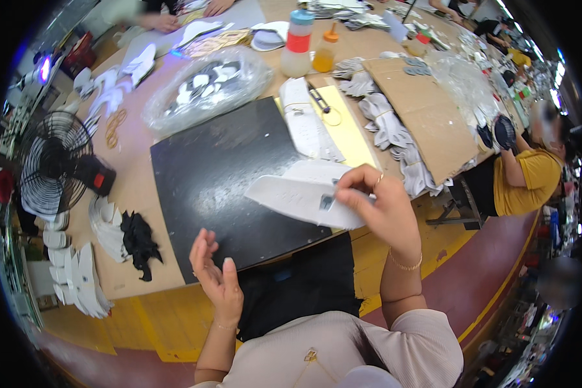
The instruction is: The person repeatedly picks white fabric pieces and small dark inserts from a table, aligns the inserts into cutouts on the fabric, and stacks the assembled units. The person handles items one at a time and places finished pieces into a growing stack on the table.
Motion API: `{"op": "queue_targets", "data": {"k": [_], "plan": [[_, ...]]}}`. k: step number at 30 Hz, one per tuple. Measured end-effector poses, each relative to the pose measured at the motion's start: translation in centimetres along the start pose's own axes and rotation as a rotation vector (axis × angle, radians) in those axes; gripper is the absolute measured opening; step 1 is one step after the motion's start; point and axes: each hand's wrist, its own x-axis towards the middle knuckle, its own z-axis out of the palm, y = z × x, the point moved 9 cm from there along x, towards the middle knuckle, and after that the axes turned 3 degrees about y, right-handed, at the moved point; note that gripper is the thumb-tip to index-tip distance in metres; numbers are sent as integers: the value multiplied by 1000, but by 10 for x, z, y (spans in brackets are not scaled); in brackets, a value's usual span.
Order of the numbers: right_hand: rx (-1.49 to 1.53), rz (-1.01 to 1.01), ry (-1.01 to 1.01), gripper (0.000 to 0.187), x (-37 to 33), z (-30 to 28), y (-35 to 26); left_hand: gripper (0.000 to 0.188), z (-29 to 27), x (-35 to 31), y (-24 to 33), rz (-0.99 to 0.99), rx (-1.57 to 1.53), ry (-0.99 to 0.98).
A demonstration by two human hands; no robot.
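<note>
My right hand (388,210) pinches white flat cut pieces (291,197), curved like shoe upper parts, between thumb and fingers. At least two seem to overlap, each with a small dark patch. They hang above the right half of a black mat (207,174) on the table. By the mat's front edge my left hand (216,278) is empty, its fingers apart and slightly curled. Just beyond the held pieces, a banded stack of white pieces (297,119) rests partly on a yellow sheet (359,139). Beside that stack is a slim black tool (318,99).
A clear plastic bag (154,110) of black and white pieces lies behind the mat. Two bottles (297,55) stand farther back. A black fan (58,161) is at left, near a black cloth bundle (140,242). Grey bundles (385,119) and cardboard (420,116) lie right. A co-worker (527,178) sits at right.
</note>
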Motion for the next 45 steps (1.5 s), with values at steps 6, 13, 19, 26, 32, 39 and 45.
{"op": "queue_targets", "data": {"k": [6,13,19,26,32,39,45], "plan": [[-498,-66,-26,70,26,-33,92,58,79,13,22,14,-25,-316],[-481,116,-443,107,52,-14,129,74,165,81,-8,-149,230,-563],[-595,2,-521,107,50,-7,131,79,178,83,-6,-201,171,-580],[-446,122,-603,92,35,-2,126,85,179,85,-2,-185,257,-764],[-601,-141,-443,83,19,-6,100,76,186,85,10,-122,310,-893],[-702,-117,-412,72,7,-6,64,90,181,85,33,107,180,-879],[-823,-584,-207,61,-1,25,-28,99,113,93,63,67,342,-701]]}}
